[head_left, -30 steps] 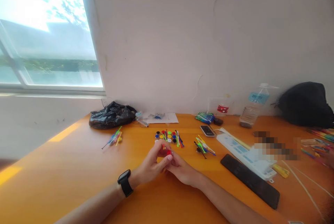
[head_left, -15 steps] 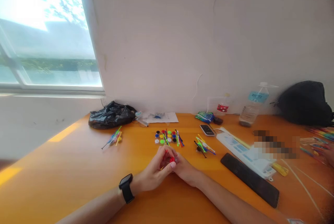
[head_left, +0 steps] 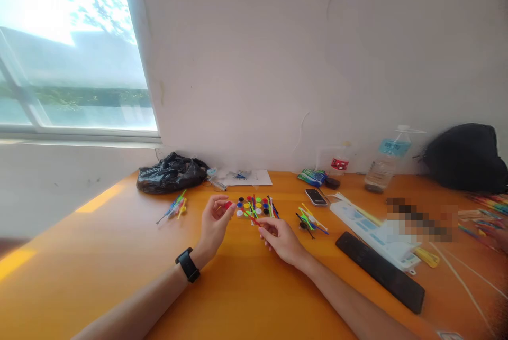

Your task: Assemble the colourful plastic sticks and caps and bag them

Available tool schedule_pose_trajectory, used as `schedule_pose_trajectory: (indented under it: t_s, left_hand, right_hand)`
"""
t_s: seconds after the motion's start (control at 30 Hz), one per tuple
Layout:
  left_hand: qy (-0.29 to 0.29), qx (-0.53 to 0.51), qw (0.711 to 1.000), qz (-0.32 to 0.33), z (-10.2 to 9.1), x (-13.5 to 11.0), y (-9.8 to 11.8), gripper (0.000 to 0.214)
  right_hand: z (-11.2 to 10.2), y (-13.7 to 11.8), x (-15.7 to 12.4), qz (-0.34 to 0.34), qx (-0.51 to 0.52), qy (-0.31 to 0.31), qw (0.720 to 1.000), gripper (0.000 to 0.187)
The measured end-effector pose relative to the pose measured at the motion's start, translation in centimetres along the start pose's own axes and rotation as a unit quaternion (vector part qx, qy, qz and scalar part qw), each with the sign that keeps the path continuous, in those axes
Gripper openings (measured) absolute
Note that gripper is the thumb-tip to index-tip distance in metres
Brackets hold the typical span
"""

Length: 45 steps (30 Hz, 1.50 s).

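My left hand (head_left: 214,226), with a black watch at the wrist, pinches a small red plastic disc (head_left: 228,204) between thumb and fingers. In my right hand (head_left: 281,238) the fingertips grip a red plastic arrow (head_left: 255,220), which points up and to the left. Just beyond both hands lie rows of small coloured discs (head_left: 259,205), with green, white and other plastic arrows (head_left: 271,208) across and beside them. Off to the left is a small pile of arrows and discs (head_left: 174,208); another such pile (head_left: 308,222) lies to the right of my right hand.
A black plastic bag (head_left: 170,173) and a white paper sheet (head_left: 257,176) lie along the wall. To the right are a white device (head_left: 316,197), a power strip (head_left: 357,222), a dark phone (head_left: 381,271) and a water bottle (head_left: 383,171). Another person's hand (head_left: 496,235) shows at the far right.
My hands were together around something red and have moved apart. The left has gone left and away with the red disc; the right now shows the red arrow.
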<state>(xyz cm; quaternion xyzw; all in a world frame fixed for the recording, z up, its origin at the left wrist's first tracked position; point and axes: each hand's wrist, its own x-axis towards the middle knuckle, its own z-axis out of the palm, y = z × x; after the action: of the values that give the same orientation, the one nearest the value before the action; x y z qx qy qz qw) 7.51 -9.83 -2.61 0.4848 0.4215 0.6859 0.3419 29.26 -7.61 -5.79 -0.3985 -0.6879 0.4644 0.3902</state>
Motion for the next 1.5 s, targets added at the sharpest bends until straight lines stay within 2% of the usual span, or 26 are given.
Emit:
schedule_pose_trajectory:
  t_s: [0.07,0.17,0.3,0.57,0.73,0.9,1.23,1.5]
  left_hand:
    - [-0.017,0.007,1.0,-0.012,-0.1,0.1,-0.5,0.039]
    - [-0.087,0.007,0.995,-0.046,-0.1,0.1,-1.2,0.04]
    - [-0.179,0.005,0.979,-0.093,0.0,-0.2,-1.9,0.045]
    - [-0.285,-0.001,0.952,-0.108,0.3,-0.9,-1.1,0.047]
    - [-0.301,0.015,0.948,-0.099,0.4,-0.9,-0.5,0.045]
    - [-0.286,0.02,0.953,-0.103,0.4,-0.7,-0.8,0.046]
    - [-0.297,-0.024,0.942,-0.152,0.3,-1.1,0.3,0.046]
    - [-0.291,-0.034,0.939,-0.182,0.3,-0.7,-0.1,0.046]
  right_hand:
    - [-0.3,-0.5,0.2,-0.015,0.003,0.029,0.999,0.038]
    - [-0.5,-0.6,0.4,-0.025,0.007,0.051,0.998,0.031]
    - [-0.3,-0.6,0.2,-0.049,-0.023,0.044,0.998,0.031]
    - [0.1,-1.8,-0.5,-0.116,-0.085,0.042,0.989,0.031]
    - [0.1,-2.5,-1.0,-0.16,-0.125,0.05,0.978,0.028]
    - [-0.1,-2.8,-1.2,-0.177,-0.142,0.045,0.973,0.027]
    - [-0.2,-2.6,-1.1,-0.198,-0.147,0.06,0.967,0.024]
    - [-0.2,-2.0,-1.1,-0.245,-0.15,0.045,0.957,0.023]
